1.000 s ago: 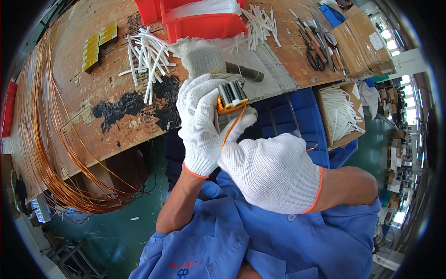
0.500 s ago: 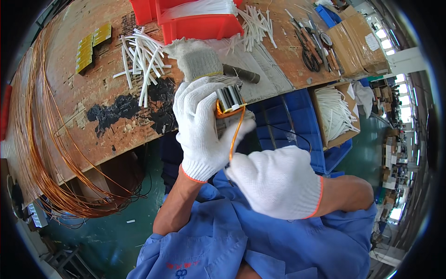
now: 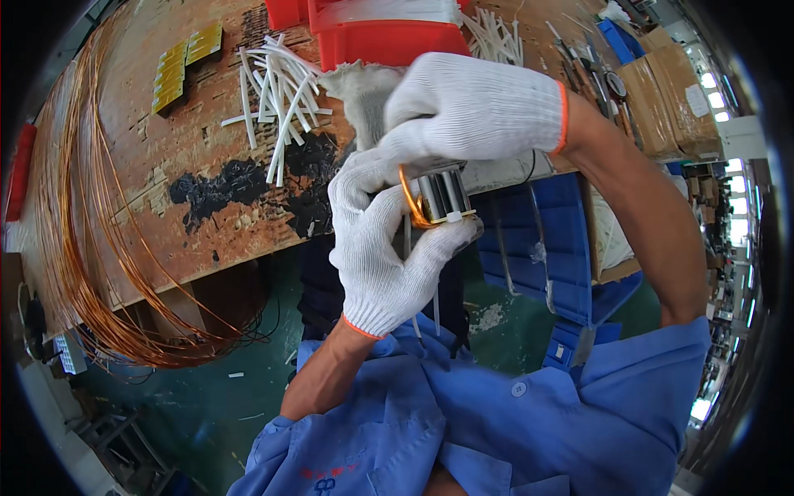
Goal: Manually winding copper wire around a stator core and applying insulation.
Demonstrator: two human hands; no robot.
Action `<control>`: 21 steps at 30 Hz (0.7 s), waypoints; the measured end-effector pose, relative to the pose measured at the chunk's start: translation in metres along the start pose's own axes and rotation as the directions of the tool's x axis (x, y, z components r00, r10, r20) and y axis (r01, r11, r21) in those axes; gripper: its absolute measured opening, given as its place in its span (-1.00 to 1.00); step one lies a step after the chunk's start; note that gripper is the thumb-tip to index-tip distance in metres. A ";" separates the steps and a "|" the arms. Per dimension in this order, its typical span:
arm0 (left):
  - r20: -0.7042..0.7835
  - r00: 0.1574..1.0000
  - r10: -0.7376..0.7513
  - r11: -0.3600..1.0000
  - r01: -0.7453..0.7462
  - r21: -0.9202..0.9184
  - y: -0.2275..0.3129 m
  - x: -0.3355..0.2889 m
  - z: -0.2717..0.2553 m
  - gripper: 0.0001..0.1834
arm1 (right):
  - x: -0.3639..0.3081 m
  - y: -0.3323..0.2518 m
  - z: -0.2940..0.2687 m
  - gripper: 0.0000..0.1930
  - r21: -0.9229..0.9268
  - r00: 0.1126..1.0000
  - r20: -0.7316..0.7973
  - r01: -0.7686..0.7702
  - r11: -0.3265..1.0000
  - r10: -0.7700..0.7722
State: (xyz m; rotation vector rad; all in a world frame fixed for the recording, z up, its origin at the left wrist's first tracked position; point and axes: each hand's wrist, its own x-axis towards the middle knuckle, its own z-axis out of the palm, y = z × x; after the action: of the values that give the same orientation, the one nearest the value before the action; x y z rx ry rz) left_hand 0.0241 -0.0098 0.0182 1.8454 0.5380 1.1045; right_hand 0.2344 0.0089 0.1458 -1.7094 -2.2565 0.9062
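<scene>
My left hand (image 3: 382, 240), in a white knit glove with an orange cuff, grips a small wire-wound coil core (image 3: 445, 195) beyond the table's near edge. The core shows dark grey rods side by side and a pale end plate. Orange copper wire (image 3: 411, 198) is wound at its left side and runs up toward my right hand (image 3: 471, 107). That hand, gloved alike, is bent over the top of the core with its fingers closed at the wire; the fingertips are partly hidden. Behind it lies a grey cloth pad (image 3: 361, 93), partly covered.
A big bundle of copper wire (image 3: 91, 273) hangs over the table's left edge. White tubes (image 3: 285, 91), yellow pieces (image 3: 169, 74) and red bins (image 3: 389, 43) lie on the worn table (image 3: 141, 190). To the right are tools (image 3: 591, 74), a cardboard box (image 3: 670, 95) and a blue crate (image 3: 546, 240).
My right hand has swung up and away from my body, from below the core to above it, taking the copper wire round. The left hand still holds the core.
</scene>
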 end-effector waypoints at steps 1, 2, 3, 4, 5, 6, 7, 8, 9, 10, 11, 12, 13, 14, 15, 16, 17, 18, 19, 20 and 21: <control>-0.009 1.000 0.029 0.999 -0.029 0.015 0.000 0.001 -0.001 -0.44 | -0.006 0.009 0.004 -0.71 0.024 1.000 -0.004 -0.018 1.000 0.018; -0.015 0.998 0.058 0.998 -0.058 0.030 0.000 0.002 -0.002 -0.45 | -0.014 0.013 0.009 -0.71 0.095 0.995 -0.033 -0.091 0.991 0.094; -0.003 0.998 0.066 0.996 -0.066 0.068 0.001 0.004 -0.004 -0.44 | -0.023 0.013 0.016 -0.70 0.164 0.983 -0.056 -0.162 0.973 0.174; -0.013 0.998 0.061 0.996 -0.059 0.073 0.000 0.004 -0.004 -0.44 | -0.035 0.010 0.023 -0.69 0.229 0.963 -0.075 -0.235 0.945 0.258; -0.023 0.998 0.055 0.996 -0.053 0.078 -0.001 0.003 -0.004 -0.43 | -0.048 0.002 0.037 -0.66 0.399 0.932 -0.181 -0.223 0.890 0.314; -0.026 0.998 0.053 0.996 -0.051 0.072 -0.002 0.002 -0.003 -0.43 | -0.064 -0.014 0.040 -0.70 0.434 0.880 -0.191 -0.321 0.842 0.434; -0.032 0.999 0.036 0.997 -0.034 0.069 -0.001 0.002 -0.002 -0.42 | -0.080 -0.018 0.053 -0.73 0.396 0.874 -0.274 -0.277 0.876 0.400; -0.028 0.998 0.047 0.996 -0.045 0.073 -0.001 0.002 -0.002 -0.42 | -0.094 -0.023 0.067 -0.75 0.354 0.862 -0.355 -0.234 0.906 0.362; -0.023 0.998 0.059 0.996 -0.058 0.072 -0.002 0.002 -0.002 -0.42 | -0.107 -0.040 0.078 -0.80 0.197 0.853 -0.445 -0.203 0.959 0.272; -0.019 0.997 0.071 0.995 -0.069 0.070 -0.004 0.002 -0.001 -0.42 | -0.119 -0.057 0.090 -0.84 0.030 0.840 -0.515 -0.179 0.983 0.169; 0.001 0.991 0.133 0.986 -0.133 0.096 -0.009 0.002 0.000 -0.37 | -0.129 -0.071 0.098 -0.86 -0.147 0.855 -0.513 -0.182 0.972 0.082; 0.001 0.982 0.187 0.977 -0.186 0.099 -0.007 0.003 0.001 -0.33 | -0.137 -0.082 0.105 -0.87 -0.320 0.872 -0.490 -0.171 0.932 -0.008; -0.001 0.971 0.239 0.966 -0.238 0.103 -0.004 0.006 0.000 -0.29 | -0.138 -0.102 0.109 -0.89 -0.325 0.885 -0.465 -0.204 0.924 0.032; 0.002 0.957 0.289 0.953 -0.287 0.101 -0.003 0.007 0.001 -0.24 | -0.132 -0.122 0.114 -0.89 -0.326 0.893 -0.442 -0.245 0.913 0.081; -0.002 0.951 0.309 0.945 -0.307 0.112 -0.008 0.005 0.000 -0.10 | -0.124 -0.135 0.117 -0.82 -0.459 0.934 -0.356 -0.196 0.866 0.023; -0.023 0.954 0.300 0.950 -0.297 0.100 -0.011 0.003 0.005 -0.10 | -0.112 -0.147 0.111 -0.76 -0.554 0.948 -0.316 -0.155 0.818 -0.034; -0.045 0.956 0.290 0.954 -0.286 0.089 -0.015 0.001 0.011 -0.11 | -0.092 -0.148 0.104 -0.75 -0.550 0.941 -0.337 -0.177 0.816 -0.022; -0.043 0.967 0.253 0.964 -0.248 0.095 -0.025 -0.005 0.011 -0.13 | -0.069 -0.148 0.098 -0.74 -0.548 0.937 -0.348 -0.170 0.819 -0.038; -0.035 0.977 0.211 0.974 -0.207 0.096 -0.037 -0.012 0.014 -0.16 | -0.045 -0.147 0.092 -0.72 -0.541 0.932 -0.360 -0.171 0.824 -0.043; 0.000 0.989 0.150 0.984 -0.150 0.100 -0.049 -0.029 0.011 -0.20 | -0.026 -0.143 0.068 -0.77 -0.526 0.961 -0.257 -0.055 0.849 -0.098; 0.102 0.987 0.123 0.992 -0.125 0.011 -0.054 -0.046 0.026 -0.25 | -0.026 -0.144 0.045 -0.80 -0.501 0.979 -0.198 -0.065 0.863 -0.041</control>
State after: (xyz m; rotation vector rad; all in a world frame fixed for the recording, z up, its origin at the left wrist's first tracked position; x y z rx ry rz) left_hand 0.0267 -0.0279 -0.0547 1.9602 0.3791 1.0831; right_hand 0.1043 -0.0539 0.1957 -1.9022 -2.4824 0.1125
